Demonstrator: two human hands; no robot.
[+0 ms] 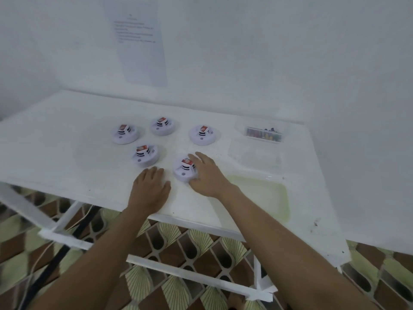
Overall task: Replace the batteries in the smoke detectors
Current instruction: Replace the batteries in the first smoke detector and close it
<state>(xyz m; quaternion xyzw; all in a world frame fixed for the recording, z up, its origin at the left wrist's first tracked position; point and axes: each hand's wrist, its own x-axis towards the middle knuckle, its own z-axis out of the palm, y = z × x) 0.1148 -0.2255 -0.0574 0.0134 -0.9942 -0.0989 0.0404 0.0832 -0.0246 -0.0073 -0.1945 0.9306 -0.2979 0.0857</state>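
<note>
Nearest the camera, two bare forearms reach over the front edge of the white table (67,135). The left hand (149,189) lies flat, palm down, fingers spread loosely on the bare surface, its grip wide and holding nothing. Just beside it, the right hand (206,175) rests against the nearest round white plastic smoke detector (184,168), fingers draped over its right side and touching the red-labelled top; the grip is wide, not closed around it. To the right lies a pale green flat tray (268,198). Farther back, four more round white smoke detectors stand apart: one front left (145,155), one far left (124,133), one at the back (162,126) and one to the right (202,134). Beyond the tray sit an empty clear plastic container (254,155) and a clear plastic box of small coloured items (263,132), too blurred to identify. A printed sheet of paper (138,41) hangs on the white wall.
</note>
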